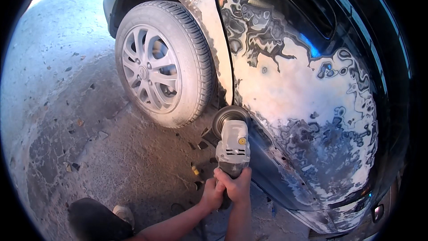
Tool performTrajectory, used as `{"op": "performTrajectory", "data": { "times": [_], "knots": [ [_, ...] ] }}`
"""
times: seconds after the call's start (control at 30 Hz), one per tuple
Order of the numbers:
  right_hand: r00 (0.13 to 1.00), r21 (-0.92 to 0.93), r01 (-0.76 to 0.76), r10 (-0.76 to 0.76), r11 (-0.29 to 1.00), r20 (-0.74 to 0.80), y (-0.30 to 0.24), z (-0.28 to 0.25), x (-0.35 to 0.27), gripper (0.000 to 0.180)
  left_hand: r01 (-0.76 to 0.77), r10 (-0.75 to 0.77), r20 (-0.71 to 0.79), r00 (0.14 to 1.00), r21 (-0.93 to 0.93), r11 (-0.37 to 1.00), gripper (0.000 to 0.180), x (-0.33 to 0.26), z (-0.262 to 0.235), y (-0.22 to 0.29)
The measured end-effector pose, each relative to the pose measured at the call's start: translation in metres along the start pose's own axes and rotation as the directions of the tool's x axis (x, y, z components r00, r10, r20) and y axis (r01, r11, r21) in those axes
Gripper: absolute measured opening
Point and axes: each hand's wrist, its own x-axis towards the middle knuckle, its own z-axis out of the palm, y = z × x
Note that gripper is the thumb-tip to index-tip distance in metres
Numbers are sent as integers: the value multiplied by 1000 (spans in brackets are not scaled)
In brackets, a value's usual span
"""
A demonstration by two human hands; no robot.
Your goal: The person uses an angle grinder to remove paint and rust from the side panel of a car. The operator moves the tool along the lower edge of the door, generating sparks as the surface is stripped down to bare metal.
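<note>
An angle grinder [233, 145] with a dusty grey head and a dark body is gripped by both of my hands. My left hand [213, 193] wraps the body from the left, and my right hand [237, 184] closes round it from the right. A round dark disc [231, 115] at its far end meets or nearly meets the lower edge of the car's body, just behind the wheel. Beside it, the car door [285, 85] is sanded to pale filler with dark, ringed paint patches. Exact contact of the disc is hard to make out.
Left of the grinder stands the car's dusty wheel [154, 62]. Rough concrete floor [89, 107] carries scattered dark chips and a small yellow piece [195, 170]. My knee [96, 218] and a shoe [124, 214] are at lower left. A dark door handle recess [307, 6] lies at upper right.
</note>
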Motion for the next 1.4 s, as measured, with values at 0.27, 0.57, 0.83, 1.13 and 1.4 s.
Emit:
{"op": "performTrajectory", "data": {
  "times": [0.27,0.57,0.83,1.13,1.4],
  "knots": [
    [1000,16,-6,5,1000,20,-8,0,0,27,-14,14,-15,1000,14,1000,56,2,1,-4],
    [999,27,-30,29,999,29,-11,1,0,28,-46,45,-33,998,-16,999,55,1,6,0],
    [999,-9,-5,6,1000,33,-13,-1,2,29,-24,24,-28,999,-16,1000,55,3,5,-2],
    [1000,37,2,-3,999,16,-11,0,2,30,-45,46,-12,999,37,998,57,3,4,1],
    [998,-45,56,-57,997,-8,-4,2,1,19,-54,55,-41,998,33,998,60,0,5,-7]
  ]
}}
